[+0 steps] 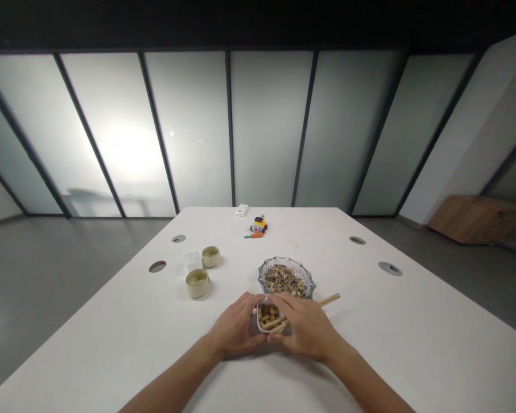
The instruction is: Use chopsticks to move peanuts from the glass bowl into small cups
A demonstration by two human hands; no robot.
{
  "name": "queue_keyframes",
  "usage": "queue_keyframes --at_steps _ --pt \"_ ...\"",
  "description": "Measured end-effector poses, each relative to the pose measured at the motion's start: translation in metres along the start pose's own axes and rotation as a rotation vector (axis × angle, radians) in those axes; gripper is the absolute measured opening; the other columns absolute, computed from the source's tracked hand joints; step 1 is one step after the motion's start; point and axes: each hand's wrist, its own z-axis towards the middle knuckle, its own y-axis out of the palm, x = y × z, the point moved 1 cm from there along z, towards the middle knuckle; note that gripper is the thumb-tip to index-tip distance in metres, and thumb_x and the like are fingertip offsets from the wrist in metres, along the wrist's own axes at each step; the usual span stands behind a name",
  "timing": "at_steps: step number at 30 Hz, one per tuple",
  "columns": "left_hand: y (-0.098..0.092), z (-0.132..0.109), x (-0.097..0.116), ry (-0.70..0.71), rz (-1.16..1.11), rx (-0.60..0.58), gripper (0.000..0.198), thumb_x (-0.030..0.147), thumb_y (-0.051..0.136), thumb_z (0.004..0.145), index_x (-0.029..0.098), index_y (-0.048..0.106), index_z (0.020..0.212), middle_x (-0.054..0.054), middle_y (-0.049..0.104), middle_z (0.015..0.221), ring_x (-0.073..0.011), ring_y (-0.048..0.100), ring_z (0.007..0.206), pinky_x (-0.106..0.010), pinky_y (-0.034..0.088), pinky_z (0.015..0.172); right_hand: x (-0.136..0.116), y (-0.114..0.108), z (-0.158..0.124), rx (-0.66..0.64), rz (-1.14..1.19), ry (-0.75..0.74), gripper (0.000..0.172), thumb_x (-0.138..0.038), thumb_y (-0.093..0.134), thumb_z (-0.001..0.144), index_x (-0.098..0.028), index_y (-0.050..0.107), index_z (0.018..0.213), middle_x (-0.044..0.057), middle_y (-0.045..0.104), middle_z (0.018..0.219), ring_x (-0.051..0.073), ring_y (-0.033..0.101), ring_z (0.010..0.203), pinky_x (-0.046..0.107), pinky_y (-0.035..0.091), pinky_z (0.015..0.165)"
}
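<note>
Between my hands is a small square white-rimmed container of peanuts. My left hand curves round its left side, thumb at the near edge and fingers at the far edge. From the other side my right hand grips it the same way, and the two hands nearly meet. A pair of chopsticks slants across the container and passes by my right hand; whether that hand also grips them is hidden. Just beyond stands a scalloped glass bowl holding sunflower seeds and some peanuts.
Two pale green cups and a clear plastic box stand to the left. Farther back are a toy carrot, a yellow toy car and a white device. Round holes pierce the white table near both sides.
</note>
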Motion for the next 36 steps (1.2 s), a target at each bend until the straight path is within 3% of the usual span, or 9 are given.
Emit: queue_keyframes --at_steps 7,13,16,20,23,27,32,36 --pt "-0.002 -0.001 0.005 0.002 -0.020 -0.065 0.078 0.049 0.079 0.085 0.026 0.041 0.149 -0.012 0.063 0.133 -0.0273 0.067 0.109 -0.041 0.056 0.095 0.012 -0.008 -0.003 -0.017 0.114 0.043 0.063 -0.049 0.081 0.078 -0.020 0.068 0.132 0.014 0.075 0.126 0.032 0.072 0.111 0.044 0.059 0.092" --pt "-0.009 -0.002 0.005 -0.062 0.007 0.049 0.053 0.034 0.061 0.095 0.025 0.042 0.144 -0.011 0.062 0.130 -0.0244 0.067 0.104 -0.042 0.057 0.092 0.045 -0.046 -0.011 0.252 0.091 0.135 0.053 -0.038 0.072 0.083 -0.026 0.066 0.134 0.009 0.075 0.125 0.027 0.073 0.108 0.037 0.059 0.089" --pt "-0.009 -0.002 0.002 -0.094 -0.001 0.106 0.046 0.032 0.056 0.097 0.024 0.043 0.141 -0.011 0.061 0.126 -0.0227 0.067 0.099 -0.041 0.057 0.089 0.083 -0.060 -0.016 0.342 -0.090 0.306 0.048 -0.047 0.070 0.085 -0.027 0.068 0.128 0.008 0.076 0.122 0.028 0.073 0.106 0.036 0.058 0.082" --pt "-0.007 0.001 0.000 -0.100 -0.004 0.127 0.044 0.033 0.054 0.099 0.023 0.043 0.140 -0.011 0.061 0.126 -0.0230 0.067 0.101 -0.039 0.058 0.086 0.143 -0.062 -0.035 0.269 -0.331 0.675 0.048 -0.055 0.068 0.084 -0.025 0.071 0.121 0.010 0.075 0.123 0.033 0.071 0.105 0.043 0.057 0.079" --pt "-0.006 0.002 0.002 -0.077 0.014 0.106 0.043 0.033 0.054 0.099 0.025 0.044 0.140 -0.011 0.060 0.131 -0.0226 0.067 0.101 -0.039 0.059 0.088 0.174 -0.058 -0.057 0.261 -0.428 0.850 0.048 -0.058 0.063 0.087 -0.020 0.072 0.116 0.016 0.074 0.116 0.037 0.071 0.103 0.048 0.056 0.076" --pt "-0.007 0.003 0.005 -0.081 0.030 0.086 0.042 0.031 0.056 0.099 0.026 0.046 0.139 -0.011 0.058 0.135 -0.0218 0.068 0.101 -0.039 0.059 0.091 0.190 -0.049 -0.081 0.300 -0.522 0.890 0.038 -0.058 0.056 0.092 -0.023 0.072 0.094 0.019 0.073 0.101 0.038 0.070 0.096 0.048 0.054 0.068" --pt "-0.006 0.003 0.005 -0.103 0.058 0.136 0.040 0.030 0.056 0.098 0.025 0.049 0.137 -0.012 0.058 0.137 -0.0228 0.068 0.104 -0.040 0.059 0.094 0.198 -0.042 -0.088 0.317 -0.549 0.954 0.047 -0.062 0.051 0.094 -0.020 0.071 0.087 0.021 0.072 0.092 0.041 0.071 0.088 0.049 0.051 0.062" --pt "-0.011 -0.001 0.003 -0.081 0.174 0.233 0.041 0.025 0.058 0.096 0.025 0.051 0.137 -0.013 0.060 0.137 -0.0274 0.063 0.122 -0.044 0.054 0.106 0.197 -0.042 -0.089 0.429 -0.580 0.824 0.049 -0.067 0.058 0.091 -0.022 0.072 0.079 0.021 0.069 0.081 0.036 0.067 0.071 0.045 0.044 0.054"
